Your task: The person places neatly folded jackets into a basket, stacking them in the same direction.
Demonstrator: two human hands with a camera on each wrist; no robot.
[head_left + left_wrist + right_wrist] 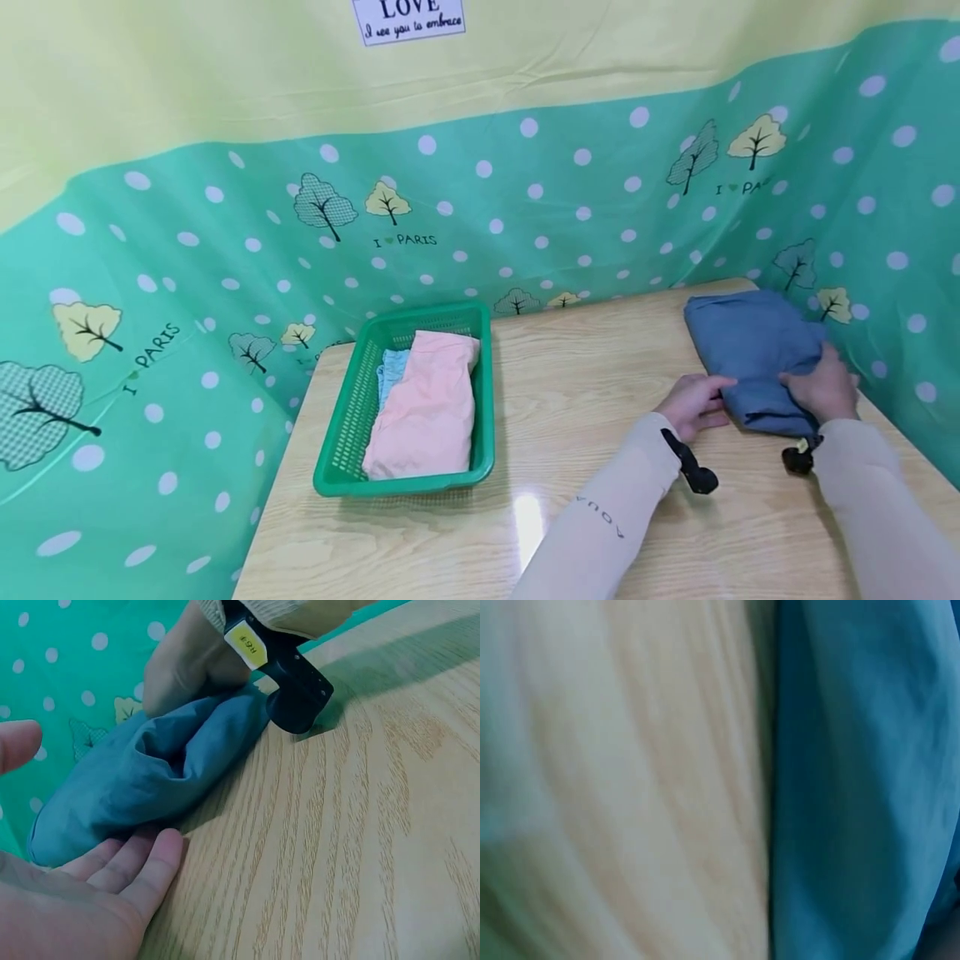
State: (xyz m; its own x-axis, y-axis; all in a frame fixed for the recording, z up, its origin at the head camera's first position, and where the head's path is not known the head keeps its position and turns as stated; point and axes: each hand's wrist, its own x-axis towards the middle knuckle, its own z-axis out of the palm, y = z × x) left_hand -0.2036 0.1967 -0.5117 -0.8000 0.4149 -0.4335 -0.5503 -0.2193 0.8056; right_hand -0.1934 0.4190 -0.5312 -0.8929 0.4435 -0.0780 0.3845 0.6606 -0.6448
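Note:
A folded blue garment [757, 350] lies at the table's far right corner; its exact kind cannot be told. At its near left edge is my left hand [697, 402], thumb apart from the fingers. The left wrist view shows those fingers [154, 870] fairly straight, with their tips at the underside of the cloth [127, 787]. My right hand [823, 390] holds the garment's right side, thumb on top and the other fingers mostly hidden. Close up, the right wrist view has only the blue cloth [855, 787] beside the wood.
A green plastic basket [487, 400] stands on the left of the wooden table [585, 400]. Inside it lie a folded pink garment [427, 408] and a light blue cloth [392, 371]. A green and yellow printed curtain [465, 200] hangs behind and along both sides.

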